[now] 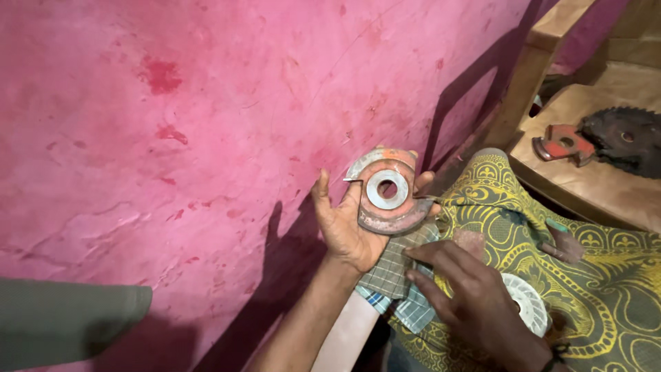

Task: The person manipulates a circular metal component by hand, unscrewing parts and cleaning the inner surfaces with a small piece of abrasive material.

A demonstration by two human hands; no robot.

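My left hand (pixel 348 224) holds up a round, rusty red cutter head (pixel 389 191) with a shiny metal ring at its centre, its palm behind the disc and fingers around its rim. Below it, my right hand (pixel 468 296) rests with fingers spread on a checked cloth (pixel 396 275) lying over my lap. A white ribbed disc (pixel 529 303) shows partly from under the right hand.
A pink painted wall (pixel 206 103) fills the left. A yellow and green patterned fabric (pixel 606 275) covers my lap. On a wooden bench (pixel 592 186) at the right lie a toothed saw blade (pixel 623 138) and a red cutter piece (pixel 563 143). A grey-green sleeve (pixel 69 320) enters at lower left.
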